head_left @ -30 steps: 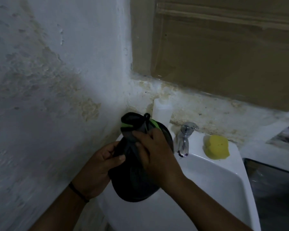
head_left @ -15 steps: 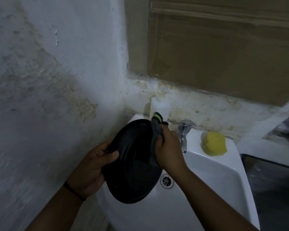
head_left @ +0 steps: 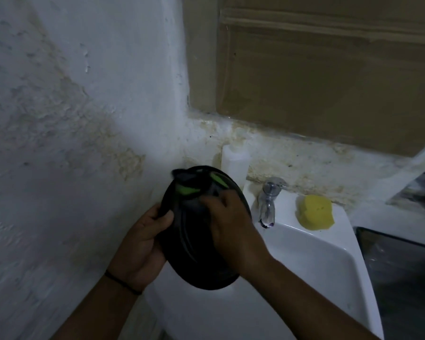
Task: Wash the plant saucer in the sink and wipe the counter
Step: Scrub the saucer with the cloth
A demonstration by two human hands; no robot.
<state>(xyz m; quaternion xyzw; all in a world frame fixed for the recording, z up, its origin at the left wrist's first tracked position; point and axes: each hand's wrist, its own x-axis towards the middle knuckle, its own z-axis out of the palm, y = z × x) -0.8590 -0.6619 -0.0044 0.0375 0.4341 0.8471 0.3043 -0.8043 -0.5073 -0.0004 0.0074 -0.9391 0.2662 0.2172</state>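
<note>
A round black plant saucer (head_left: 199, 263) is held tilted above the left end of the white sink (head_left: 312, 256). My left hand (head_left: 142, 244) grips its left rim from behind. My right hand (head_left: 231, 224) presses a dark grey cloth with green stripes (head_left: 194, 190) against the saucer's upper inner face. The cloth bunches over the saucer's top edge. The saucer hides the sink's drain.
A chrome tap (head_left: 269, 202) stands at the sink's back rim, with a yellow sponge (head_left: 314, 212) to its right and a white bottle (head_left: 234, 165) behind the saucer. A stained wall is close on the left. A dark glossy surface (head_left: 400, 273) lies right of the sink.
My right hand has swept the cloth from the saucer's right rim back up across its upper face. The saucer has tilted and now covers the drain.
</note>
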